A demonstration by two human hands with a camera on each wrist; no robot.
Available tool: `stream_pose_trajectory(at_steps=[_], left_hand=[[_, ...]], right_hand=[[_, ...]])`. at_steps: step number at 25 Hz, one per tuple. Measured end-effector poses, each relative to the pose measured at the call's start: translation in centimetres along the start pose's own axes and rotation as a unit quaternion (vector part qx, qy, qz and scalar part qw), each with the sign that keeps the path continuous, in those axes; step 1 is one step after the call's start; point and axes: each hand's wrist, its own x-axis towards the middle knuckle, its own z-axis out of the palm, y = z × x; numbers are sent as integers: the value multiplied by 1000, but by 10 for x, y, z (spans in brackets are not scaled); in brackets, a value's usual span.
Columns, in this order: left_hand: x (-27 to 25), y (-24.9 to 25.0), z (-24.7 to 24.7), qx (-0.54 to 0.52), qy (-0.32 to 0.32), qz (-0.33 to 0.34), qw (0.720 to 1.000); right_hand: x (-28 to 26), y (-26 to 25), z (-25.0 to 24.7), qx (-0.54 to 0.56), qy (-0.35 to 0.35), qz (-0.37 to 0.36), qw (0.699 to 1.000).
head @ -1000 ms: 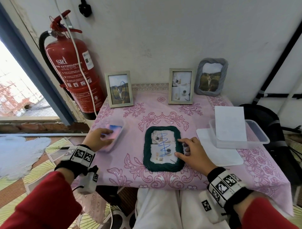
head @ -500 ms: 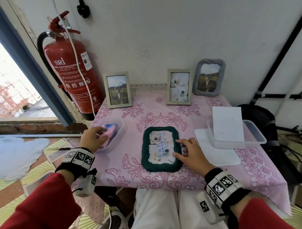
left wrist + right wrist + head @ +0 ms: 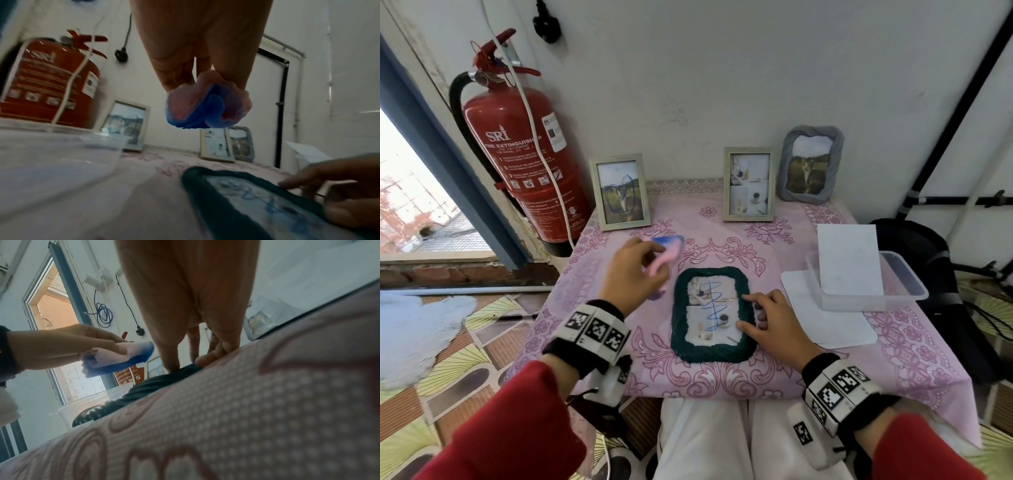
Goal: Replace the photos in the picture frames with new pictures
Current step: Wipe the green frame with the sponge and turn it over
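Step in hand looks like cleaning or prepping the dark green braided-rim oval picture frame [image 3: 711,314], lying flat at centre of the head view on the pink floral-cloth surface [image 3: 907,346], before its photo gets swapped. Left hand [image 3: 635,274] hovers just left of and above the frame, fingers [image 3: 176,76] clenched on a folded pink-and-blue cloth [image 3: 666,255]; the left wrist view shows the cloth pinched and bunched, clear of the surface. Right hand [image 3: 774,320] steadies the frame's right rim, index finger and thumb straight and pressing on the edge, holding nothing. The photo inside [image 3: 710,310] is a pale collage with a blue pen scribble down its middle; can't tell if the scribble is on glass or on the print. Next move probably calls for bringing the cloth down onto the frame face while the right hand pins it, or else flipping the frame to reach its back. Upper part of frame: two pale wooden rectangular frames [image 3: 619,192] [image 3: 749,184] and a grey braided frame [image 3: 812,164] stand upright against the wall. Right of frame: white sheets [image 3: 847,260] lie across a clear plastic box [image 3: 907,281], likely the new pictures, face not visible.
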Motion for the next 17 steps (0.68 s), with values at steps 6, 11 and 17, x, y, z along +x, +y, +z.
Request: stream_pose_trajectory(at_steps=[6,11,17], left_hand=[[-7,24,60,-2,-96,-22,995],[-14,22,72,-3,-252,-57,966],[-11,6,45,83,-271,24,959]], right_hand=[[1,0,-1,-2,-7,3,1000],[1,-1,-2,-3,-9,-3,1000],[5,-12,-17,-37,-97,35,994]])
